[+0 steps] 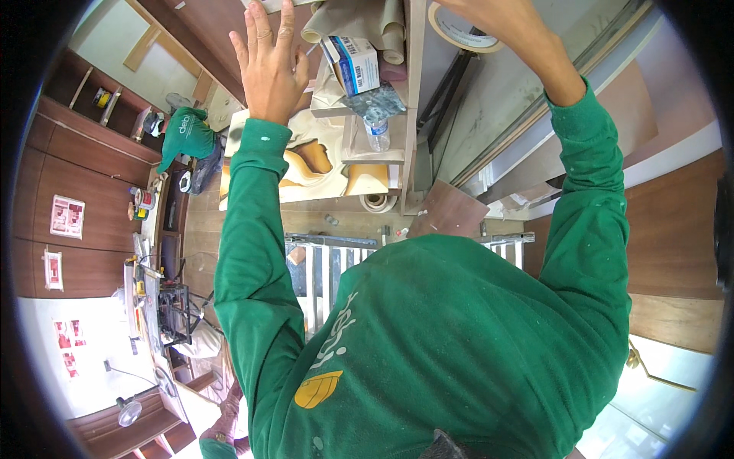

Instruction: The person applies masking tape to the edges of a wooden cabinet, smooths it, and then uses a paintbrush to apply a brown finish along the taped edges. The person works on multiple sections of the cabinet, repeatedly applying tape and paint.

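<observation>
Fingers of the left hand (271,73) are standing apart and released, showing before a brown panel (205,34); whether they are touching it cannot be told. The right hand (505,17) is running out of view at the upper edge, so the state of its fingers cannot be told. A roll of tan tape (451,37) is showing just beside the right hand and partly behind it.

Between the hands, a white-and-blue box (353,67) is sitting tilted below rolled beige sheeting (355,19) in a shelf unit (413,99). A clear bottle (377,136) is occupying a lower ledge. A gold-and-cream patterned board (310,183) is extending behind the left wrist.

On the floor (200,229), a pale roll (378,203) is lying near a brown square board (449,210).

Farther left, a co-worker in green (187,134) is bending near a cluttered counter (157,229). Printed sheets (67,216) are hanging on the wall beyond.
</observation>
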A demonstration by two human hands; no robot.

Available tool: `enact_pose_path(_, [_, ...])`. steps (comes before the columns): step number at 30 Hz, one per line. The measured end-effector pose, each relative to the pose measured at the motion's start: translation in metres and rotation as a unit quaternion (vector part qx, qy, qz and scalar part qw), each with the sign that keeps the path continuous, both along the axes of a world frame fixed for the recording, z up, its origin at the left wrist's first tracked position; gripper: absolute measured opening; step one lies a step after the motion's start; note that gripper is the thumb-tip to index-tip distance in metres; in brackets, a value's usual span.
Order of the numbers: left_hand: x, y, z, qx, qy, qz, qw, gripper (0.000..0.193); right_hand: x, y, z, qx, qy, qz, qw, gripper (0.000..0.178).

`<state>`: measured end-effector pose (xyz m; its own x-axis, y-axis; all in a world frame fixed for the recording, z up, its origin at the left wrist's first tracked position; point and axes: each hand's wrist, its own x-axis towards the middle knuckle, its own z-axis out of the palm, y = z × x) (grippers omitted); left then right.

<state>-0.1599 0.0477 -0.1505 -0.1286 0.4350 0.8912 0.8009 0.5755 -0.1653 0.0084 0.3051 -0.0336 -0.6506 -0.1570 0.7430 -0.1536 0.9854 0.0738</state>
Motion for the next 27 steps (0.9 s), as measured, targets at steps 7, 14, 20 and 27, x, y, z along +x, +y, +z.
enact_pose_path(7, [0.0002, 0.0049, -0.0031, -0.003, 0.008, 0.008, 1.0, 0.089, -0.0013, 0.0031, -0.0031, 0.0, 0.004, 0.01, 1.0, 0.024])
enact_pose_path(14, [0.0036, 0.0062, -0.0004, 0.003, 0.002, 0.008, 1.0, 0.085, -0.0004, 0.0029, -0.0031, -0.009, 0.001, 0.006, 1.0, 0.025])
enact_pose_path(20, [0.0037, 0.0075, -0.0009, 0.009, 0.002, 0.007, 1.0, 0.084, -0.0013, 0.0028, -0.0049, 0.0, 0.011, 0.006, 1.0, 0.026])
enact_pose_path(27, [0.0024, 0.0071, -0.0021, 0.008, 0.005, 0.015, 1.0, 0.084, -0.0011, 0.0014, -0.0045, 0.0, 0.002, -0.002, 1.0, 0.025])
